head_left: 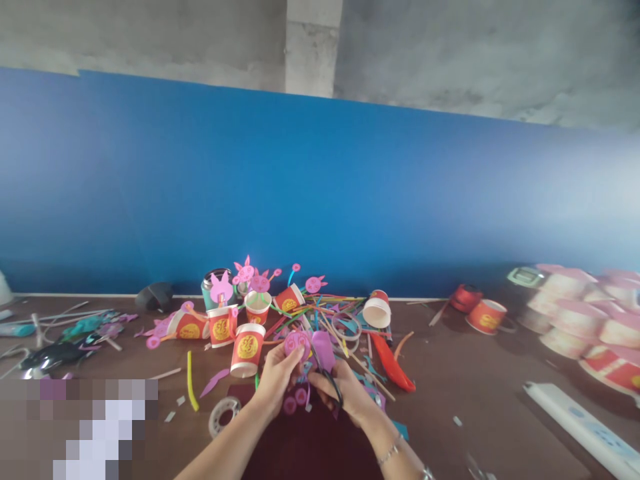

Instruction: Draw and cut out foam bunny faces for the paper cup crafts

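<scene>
Between thumb and fingers, my left hand pinches a pink cut-out face. My right hand is closed round the black handles of a pair of scissors, whose blades point up beside the cut-out. A purple sheet piece lies just behind the blades. Below my hands are small pink round pieces. An upright red paper cup with a yellow print stands left of my left hand. Whether the blades touch the cut-out, I cannot tell.
Several red cups with pink animal faces stand or lie at the back. A tape roll is at front left. Coloured sticks and scraps lie heaped behind my hands. To the right are a power strip and stacked cups.
</scene>
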### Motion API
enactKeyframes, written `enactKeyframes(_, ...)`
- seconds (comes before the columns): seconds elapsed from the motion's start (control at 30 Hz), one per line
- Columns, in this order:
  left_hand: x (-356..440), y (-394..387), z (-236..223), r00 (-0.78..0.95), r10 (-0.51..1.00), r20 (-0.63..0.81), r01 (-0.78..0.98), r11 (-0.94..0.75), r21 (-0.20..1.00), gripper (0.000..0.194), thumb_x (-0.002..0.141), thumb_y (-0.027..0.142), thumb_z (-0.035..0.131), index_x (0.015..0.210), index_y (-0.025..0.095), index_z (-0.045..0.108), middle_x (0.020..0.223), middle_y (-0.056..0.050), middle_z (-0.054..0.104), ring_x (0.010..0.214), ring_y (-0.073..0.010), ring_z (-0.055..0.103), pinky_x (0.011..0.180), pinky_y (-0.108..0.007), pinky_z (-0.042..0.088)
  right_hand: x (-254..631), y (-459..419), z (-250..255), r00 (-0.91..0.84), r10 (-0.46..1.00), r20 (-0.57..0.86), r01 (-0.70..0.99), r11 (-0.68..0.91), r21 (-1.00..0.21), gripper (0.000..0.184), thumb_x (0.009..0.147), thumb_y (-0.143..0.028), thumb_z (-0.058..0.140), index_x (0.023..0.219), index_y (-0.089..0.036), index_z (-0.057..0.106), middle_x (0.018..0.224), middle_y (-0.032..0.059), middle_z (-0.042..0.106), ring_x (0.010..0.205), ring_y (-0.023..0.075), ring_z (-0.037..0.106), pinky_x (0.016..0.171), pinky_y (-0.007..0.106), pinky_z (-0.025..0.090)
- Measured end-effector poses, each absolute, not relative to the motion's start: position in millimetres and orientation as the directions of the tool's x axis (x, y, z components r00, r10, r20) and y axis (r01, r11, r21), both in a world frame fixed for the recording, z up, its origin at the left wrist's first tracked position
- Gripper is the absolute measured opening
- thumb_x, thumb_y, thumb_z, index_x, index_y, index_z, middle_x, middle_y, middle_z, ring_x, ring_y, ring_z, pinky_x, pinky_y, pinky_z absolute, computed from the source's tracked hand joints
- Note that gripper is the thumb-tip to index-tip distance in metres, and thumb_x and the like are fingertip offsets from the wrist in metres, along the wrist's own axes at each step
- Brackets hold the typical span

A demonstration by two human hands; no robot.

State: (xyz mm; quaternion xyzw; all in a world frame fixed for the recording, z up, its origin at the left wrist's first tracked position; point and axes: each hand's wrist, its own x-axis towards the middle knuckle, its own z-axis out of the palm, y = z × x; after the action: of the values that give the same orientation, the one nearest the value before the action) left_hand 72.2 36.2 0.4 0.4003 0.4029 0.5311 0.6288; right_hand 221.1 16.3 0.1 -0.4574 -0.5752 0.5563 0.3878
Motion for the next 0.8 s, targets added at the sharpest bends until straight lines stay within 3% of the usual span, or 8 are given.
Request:
enactKeyframes(0.57, 72.2, 39.8, -5.1, 0.068, 0.993, -0.096, -0.385, 0.115, 0.916, 0.043, 0.062, 0.051, 0.077, 0.063, 0.016, 0.051, 0.042, 0.01, 0.039, 0.036, -0.0023, 0.024, 0.036, -0.017, 0.015, 221.9, 15.7, 4.0, -0.293, 0.955, -0.038, 0.09, -0.012, -0.996, 0.039, 0.069, -0.047, 0.072, 0.057, -0.015, 0.053, 0.038, -0.0061, 0.043, 0.033, 0.0057, 0.034, 0.035, 0.02, 0.026)
enactKeyframes(0.8, 73.2, 36.5, 1.9, 0.095, 0.991, -0.099, -0.406, 0.129, 0.905, 0.043, 0.058, 0.05, 0.079, 0.065, 0.014, 0.059, 0.045, 0.008, 0.04, 0.04, -0.0036, 0.029, 0.04, -0.017, 0.022, 221.3, 15.8, 3.6, -0.277, 0.957, -0.087, 0.091, -0.064, -0.994, 0.038, 0.068, -0.049, 0.072, 0.057, -0.016, 0.056, 0.04, -0.0034, 0.048, 0.033, 0.0078, 0.039, 0.035, 0.021, 0.029)
